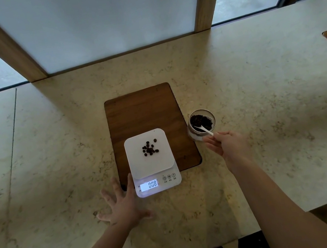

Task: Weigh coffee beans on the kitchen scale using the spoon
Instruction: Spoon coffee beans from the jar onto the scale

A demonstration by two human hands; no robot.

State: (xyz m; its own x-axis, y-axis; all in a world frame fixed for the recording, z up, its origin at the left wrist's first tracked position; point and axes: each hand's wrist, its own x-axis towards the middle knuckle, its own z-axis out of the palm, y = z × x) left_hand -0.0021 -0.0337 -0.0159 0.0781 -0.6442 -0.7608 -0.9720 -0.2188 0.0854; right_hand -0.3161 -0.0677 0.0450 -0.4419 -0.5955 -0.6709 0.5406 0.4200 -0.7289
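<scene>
Right hand (225, 143) pinches the spoon (202, 129), its bowl dipped in the jar (202, 123) right of centre; left hand (121, 205) lies open on the tabletop (261, 89) beside the scale (153, 161). Beans (150, 148) sit mid-platform. A heaped scoop may spill crossing the gap, or overshoot the weight.

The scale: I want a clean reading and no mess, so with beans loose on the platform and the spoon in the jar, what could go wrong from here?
1. The coffee beans lie loose on the flat scale platform; another spoonful could send some rolling off.
2. The left hand sits beside the scale's display; a nudge could disturb the reading.
3. The right hand levers the spoon in the small jar, which could tip.
</scene>
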